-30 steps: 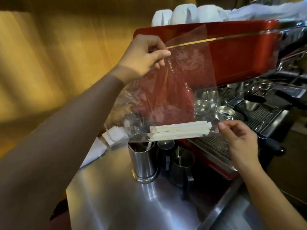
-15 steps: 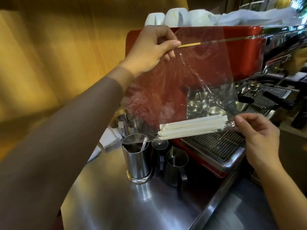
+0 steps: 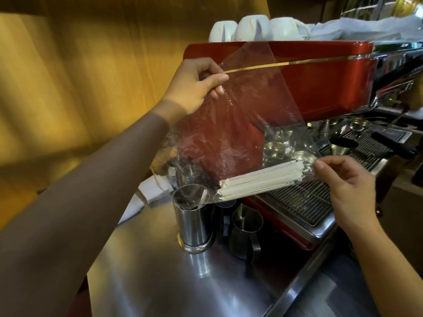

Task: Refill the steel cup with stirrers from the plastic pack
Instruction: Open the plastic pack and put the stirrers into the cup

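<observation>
A clear plastic pack [image 3: 242, 115] hangs in the air above the counter. My left hand [image 3: 194, 85] pinches its upper left edge. My right hand [image 3: 343, 179] pinches its lower right corner. A bundle of white paper-wrapped stirrers [image 3: 261, 180] lies along the pack's bottom edge, sloping down to the left. Its left end hangs just above and right of the steel cup [image 3: 192, 220]. The cup stands upright on the steel counter [image 3: 160, 277] and holds one or two stirrers.
A red espresso machine [image 3: 320, 83] fills the back right, with white cups [image 3: 247, 28] on top and a drip grate [image 3: 304, 200]. Two steel milk jugs [image 3: 246, 232] stand right of the cup. White napkins [image 3: 148, 191] lie behind it. A yellow wall is at left.
The pack has tilted: my right hand lifted its corner a little, so the stirrer bundle now slopes down toward the cup. My left hand keeps its grip on the upper edge.
</observation>
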The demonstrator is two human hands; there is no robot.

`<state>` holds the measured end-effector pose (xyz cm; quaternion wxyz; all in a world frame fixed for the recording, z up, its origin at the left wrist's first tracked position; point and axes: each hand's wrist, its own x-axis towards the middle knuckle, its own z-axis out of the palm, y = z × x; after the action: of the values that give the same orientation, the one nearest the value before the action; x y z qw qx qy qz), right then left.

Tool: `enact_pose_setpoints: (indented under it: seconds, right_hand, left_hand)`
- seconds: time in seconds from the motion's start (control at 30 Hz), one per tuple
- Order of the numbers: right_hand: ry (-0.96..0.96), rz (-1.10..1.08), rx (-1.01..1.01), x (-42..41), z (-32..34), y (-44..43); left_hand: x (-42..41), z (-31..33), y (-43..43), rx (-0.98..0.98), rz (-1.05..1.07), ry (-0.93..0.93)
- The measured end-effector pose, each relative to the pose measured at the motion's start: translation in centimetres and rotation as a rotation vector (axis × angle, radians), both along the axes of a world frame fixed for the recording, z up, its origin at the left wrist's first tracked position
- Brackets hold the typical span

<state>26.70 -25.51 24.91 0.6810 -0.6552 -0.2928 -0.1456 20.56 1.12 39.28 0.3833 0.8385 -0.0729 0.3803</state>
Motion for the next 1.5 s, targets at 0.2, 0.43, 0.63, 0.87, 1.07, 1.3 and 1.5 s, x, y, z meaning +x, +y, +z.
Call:
enact_pose_setpoints:
  seconds: [0.2,0.43,0.63,0.87,1.07,1.3,1.5]
  right_hand:
    - [-0.015,0.019,-0.049,0.6,0.4,1.7]
    - [-0.021,0.066,-0.091,1.7,1.2,4.3]
    - [-0.066,0.088,-0.133,1.9,2.3,6.9]
    - [0.021,0.167,-0.084,2.1,3.0,9.0]
    - [0.075,0.257,-0.09,1.9,2.4,10.2]
    - [-0.033,0.219,-0.125,3.4,4.2,13.1]
    - [-0.074,0.222,-0.198,4.5,4.7,16.0]
  left_hand:
    - [-1.0,-0.7,2.4,-0.073,0.054,0.0]
    - [-2.6,-2.4,5.0,-0.123,0.115,-0.008]
    - [-4.1,-3.8,7.6,-0.165,0.174,-0.033]
    - [-5.0,-5.1,9.8,-0.253,0.259,-0.065]
    - [-5.7,-6.7,11.2,-0.403,0.28,-0.057]
    - [-6.6,-8.2,12.6,-0.558,0.346,-0.082]
    - [-8.3,-9.2,13.8,-0.509,0.371,-0.086]
